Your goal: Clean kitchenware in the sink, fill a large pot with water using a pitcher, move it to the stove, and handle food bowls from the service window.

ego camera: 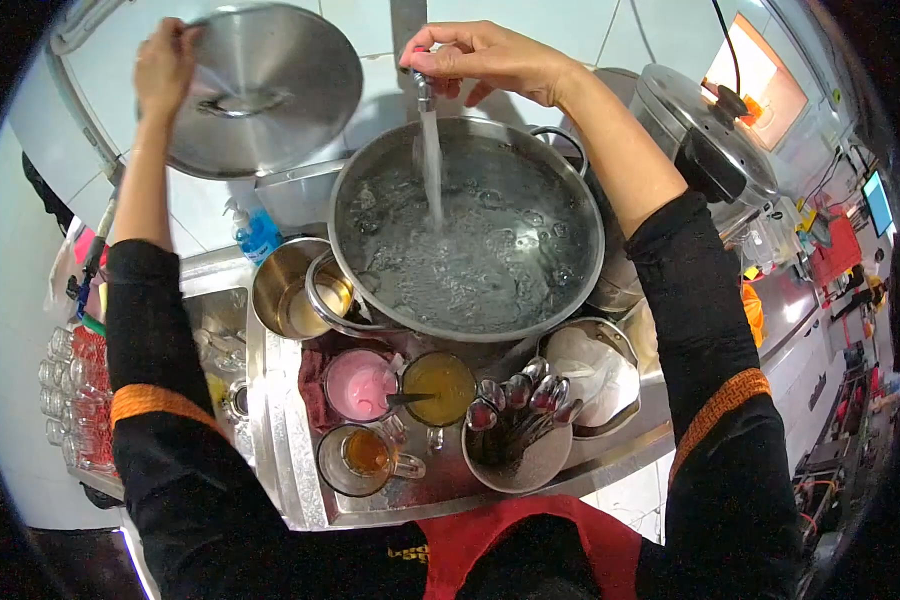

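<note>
My left hand (166, 71) grips the rim of a large round metal pot lid (292, 60), which is held up against the tiled wall with its loop handle facing me. At the tap (423, 88), my right hand (487, 56) has its thumb and fingers around the small handle on top. A stream of water (432, 165) runs from the spout into a wide metal pot (337, 247). Rippling, bubbly water (465, 262) stands high inside it. The pot's right loop handle (566, 139) shows below my right forearm.
Below the pot stand a pink-filled glass mug (358, 384), a mug of yellowish liquid (441, 390) and a container of spoons (517, 450). A smaller metal pot (277, 289) and a blue soap bottle (257, 236) are left. Glass jars (64, 390) line the far left; a lidded cooker (709, 135) stands right.
</note>
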Tool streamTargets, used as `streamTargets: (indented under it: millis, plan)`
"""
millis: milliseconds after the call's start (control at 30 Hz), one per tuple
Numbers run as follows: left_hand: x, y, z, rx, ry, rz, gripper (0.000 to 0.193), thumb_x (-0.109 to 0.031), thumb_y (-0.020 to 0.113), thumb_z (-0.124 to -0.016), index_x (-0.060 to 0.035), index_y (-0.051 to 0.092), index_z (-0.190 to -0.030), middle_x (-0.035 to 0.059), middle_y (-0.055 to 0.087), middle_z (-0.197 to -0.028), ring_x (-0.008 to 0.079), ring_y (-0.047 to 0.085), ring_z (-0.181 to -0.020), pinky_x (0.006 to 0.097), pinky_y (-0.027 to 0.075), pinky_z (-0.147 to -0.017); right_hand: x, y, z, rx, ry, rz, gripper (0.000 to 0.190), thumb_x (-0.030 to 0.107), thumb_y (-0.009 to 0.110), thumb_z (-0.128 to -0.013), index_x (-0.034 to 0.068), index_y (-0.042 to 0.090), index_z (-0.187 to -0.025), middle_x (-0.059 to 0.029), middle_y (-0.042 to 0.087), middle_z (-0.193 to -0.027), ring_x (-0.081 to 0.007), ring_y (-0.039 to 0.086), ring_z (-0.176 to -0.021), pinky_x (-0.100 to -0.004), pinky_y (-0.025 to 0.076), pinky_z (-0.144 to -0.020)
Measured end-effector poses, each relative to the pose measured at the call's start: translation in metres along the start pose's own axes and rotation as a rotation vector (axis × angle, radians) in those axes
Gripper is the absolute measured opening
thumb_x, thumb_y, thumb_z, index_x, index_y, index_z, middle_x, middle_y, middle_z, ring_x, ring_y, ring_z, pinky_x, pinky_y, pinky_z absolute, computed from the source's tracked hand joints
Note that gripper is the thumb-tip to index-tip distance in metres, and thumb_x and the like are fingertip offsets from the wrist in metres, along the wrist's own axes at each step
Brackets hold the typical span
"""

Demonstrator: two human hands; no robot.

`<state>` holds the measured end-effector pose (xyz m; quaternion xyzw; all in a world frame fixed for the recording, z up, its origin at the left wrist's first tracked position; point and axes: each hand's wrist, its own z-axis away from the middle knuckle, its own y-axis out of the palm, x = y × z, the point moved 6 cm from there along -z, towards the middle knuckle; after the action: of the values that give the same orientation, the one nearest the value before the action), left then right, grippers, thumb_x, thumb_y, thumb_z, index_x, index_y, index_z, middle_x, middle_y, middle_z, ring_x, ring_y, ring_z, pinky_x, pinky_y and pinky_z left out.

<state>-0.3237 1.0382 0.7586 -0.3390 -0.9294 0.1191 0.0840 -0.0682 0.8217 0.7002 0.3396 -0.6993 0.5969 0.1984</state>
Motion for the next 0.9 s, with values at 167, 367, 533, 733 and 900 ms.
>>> streamTargets:
  millis: [167,367,533,733,900]
  plan:
    - [0.052,-0.071,-0.041,0.051,-0.234,-0.229,0.037,-0.052,0.038,-0.081,-0.0278,0.049,-0.106,0.0111,0.059,-0.099,0.0347,0.056,-0.088,0.0403,0.045,-0.071,-0.004,-0.005,-0.01,-0.236,-0.021,0.129,0.044,0.056,0.06,-0.067,0.013,0.063,-0.075,0.0001,0.055,-0.064,-0.0103,0.054,-0.064,-0.0256,0.042,-0.054]
    - [0.079,-0.093,-0.041,0.378,-0.283,-0.399,0.037,-0.052,0.035,-0.082,-0.0346,0.051,-0.112,0.0115,0.055,-0.108,0.0322,0.051,-0.101,0.039,0.04,-0.083,0.035,-0.001,-0.004,-0.597,0.012,0.665,0.044,0.053,0.061,-0.067,0.009,0.063,-0.068,-0.0048,0.058,-0.062,-0.0139,0.058,-0.068,-0.0306,0.045,-0.059]
    - [0.028,-0.06,0.0,0.592,-0.441,-0.222,0.032,-0.038,0.047,-0.08,-0.0317,0.052,-0.111,0.0139,0.054,-0.109,0.0312,0.049,-0.105,0.0392,0.039,-0.086,0.042,-0.005,0.029,-0.782,0.01,0.758,0.045,0.049,0.058,-0.071,0.006,0.058,-0.083,-0.0058,0.055,-0.067,-0.0223,0.056,-0.06,-0.0342,0.046,-0.06]
    - [0.05,-0.043,0.003,0.566,-0.436,-0.215,0.032,-0.037,0.046,-0.081,-0.0317,0.052,-0.112,0.01,0.054,-0.11,0.0291,0.05,-0.103,0.0382,0.04,-0.085,0.085,-0.022,0.126,-0.876,-0.251,0.579,0.036,0.036,0.062,-0.071,0.004,0.056,-0.087,-0.0149,0.053,-0.079,-0.0281,0.054,-0.078,-0.0381,0.043,-0.067]
    - [0.069,-0.021,-0.011,0.683,-0.485,-0.225,0.031,-0.037,0.046,-0.08,-0.028,0.055,-0.109,0.0124,0.057,-0.103,0.0276,0.054,-0.098,0.0364,0.042,-0.08,0.088,-0.017,0.233,-0.762,-0.234,0.664,0.022,0.017,0.066,-0.07,0.003,0.054,-0.082,-0.0115,0.05,-0.071,-0.0247,0.053,-0.058,-0.0343,0.042,-0.053]
